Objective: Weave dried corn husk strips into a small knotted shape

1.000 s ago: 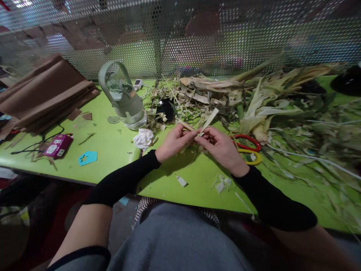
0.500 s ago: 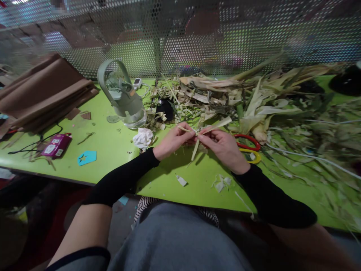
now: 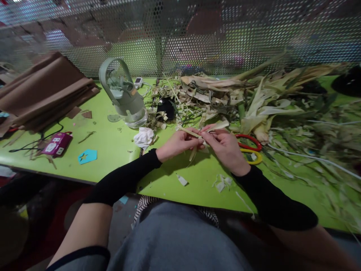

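Note:
Pale corn husk strips (image 3: 189,131) cross between my fingertips above the green table (image 3: 166,180). My left hand (image 3: 178,144) pinches them from the left, thumb pressed near the crossing point. From the right, my right hand (image 3: 224,146) closes thumb and fingers on the same strips, the two hands' fingertips touching or nearly so. One strip end sticks out to the upper right, another hangs below the left fingers. Beside my right wrist lie scissors with a red and a yellow handle loop (image 3: 249,142). Their blades are hidden.
A heap of corn husks (image 3: 214,94) spreads across the back and right. A green water bottle (image 3: 124,98), crumpled white tissue (image 3: 144,137), purple box (image 3: 57,144), blue paper piece (image 3: 87,156) and brown paper stack (image 3: 42,94) stand or lie leftward. A perforated metal screen (image 3: 191,41) borders the back.
My left hand has shifted slightly right, its thumb now meeting the right fingertips. The hanging strip end has swung left and shows less. The view has moved slightly.

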Demonstrator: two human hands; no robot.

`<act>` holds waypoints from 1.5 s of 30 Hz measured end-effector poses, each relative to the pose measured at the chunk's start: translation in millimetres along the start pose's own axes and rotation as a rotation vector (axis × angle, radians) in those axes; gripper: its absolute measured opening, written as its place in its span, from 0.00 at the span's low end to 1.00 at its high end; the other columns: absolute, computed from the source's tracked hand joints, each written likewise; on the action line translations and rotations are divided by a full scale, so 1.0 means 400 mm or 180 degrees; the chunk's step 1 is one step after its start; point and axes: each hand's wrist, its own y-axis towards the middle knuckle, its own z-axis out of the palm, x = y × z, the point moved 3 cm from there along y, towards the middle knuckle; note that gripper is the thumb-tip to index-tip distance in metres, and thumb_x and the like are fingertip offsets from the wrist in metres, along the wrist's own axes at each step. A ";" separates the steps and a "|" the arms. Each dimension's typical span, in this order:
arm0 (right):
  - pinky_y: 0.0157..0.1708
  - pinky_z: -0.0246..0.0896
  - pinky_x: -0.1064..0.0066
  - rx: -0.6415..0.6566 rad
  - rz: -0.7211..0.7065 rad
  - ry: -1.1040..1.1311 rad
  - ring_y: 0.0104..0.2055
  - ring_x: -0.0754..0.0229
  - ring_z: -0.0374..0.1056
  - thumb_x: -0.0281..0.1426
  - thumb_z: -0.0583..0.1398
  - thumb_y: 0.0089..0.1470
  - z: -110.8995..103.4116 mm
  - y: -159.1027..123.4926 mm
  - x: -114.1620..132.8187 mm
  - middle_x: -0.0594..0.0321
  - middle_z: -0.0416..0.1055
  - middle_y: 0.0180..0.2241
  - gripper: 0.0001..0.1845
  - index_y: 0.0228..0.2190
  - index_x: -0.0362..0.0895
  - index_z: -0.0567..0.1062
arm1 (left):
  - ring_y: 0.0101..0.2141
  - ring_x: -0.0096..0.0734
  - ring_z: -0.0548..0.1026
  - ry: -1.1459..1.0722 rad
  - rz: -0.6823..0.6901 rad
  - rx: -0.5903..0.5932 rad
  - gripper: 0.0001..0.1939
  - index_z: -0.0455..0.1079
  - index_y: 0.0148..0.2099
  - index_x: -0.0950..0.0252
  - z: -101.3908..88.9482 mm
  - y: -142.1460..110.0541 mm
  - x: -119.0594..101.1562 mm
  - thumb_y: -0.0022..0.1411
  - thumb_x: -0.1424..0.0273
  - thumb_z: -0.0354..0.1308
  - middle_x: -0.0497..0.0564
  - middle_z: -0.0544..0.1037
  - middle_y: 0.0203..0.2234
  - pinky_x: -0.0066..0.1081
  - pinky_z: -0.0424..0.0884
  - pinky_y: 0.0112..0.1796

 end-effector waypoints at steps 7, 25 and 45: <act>0.24 0.71 0.66 0.0029 0.0506 0.1025 0.23 0.61 0.70 0.46 0.71 0.54 0.003 -0.005 -0.001 0.69 0.73 0.24 0.18 0.36 0.49 0.73 | 0.35 0.27 0.81 -0.0116 -0.0096 0.0280 0.12 0.75 0.41 0.70 0.007 -0.004 -0.004 0.61 0.68 0.72 0.49 0.80 0.32 0.32 0.76 0.45; 0.32 0.72 0.58 -0.0564 -0.0752 -0.0403 0.32 0.53 0.74 0.42 0.63 0.66 -0.039 0.009 -0.013 0.62 0.75 0.33 0.15 0.51 0.50 0.76 | 0.30 0.23 0.80 -0.0596 -0.0171 -0.0516 0.08 0.74 0.47 0.68 0.001 -0.016 -0.006 0.69 0.70 0.65 0.52 0.85 0.33 0.27 0.72 0.37; 0.39 0.72 0.59 -0.0407 -0.1353 -0.1368 0.37 0.51 0.78 0.36 0.61 0.69 -0.021 -0.008 0.006 0.58 0.82 0.37 0.08 0.40 0.49 0.81 | 0.34 0.25 0.81 -0.0694 -0.0089 -0.0394 0.06 0.71 0.43 0.68 0.003 -0.018 -0.017 0.67 0.75 0.65 0.51 0.84 0.34 0.32 0.75 0.45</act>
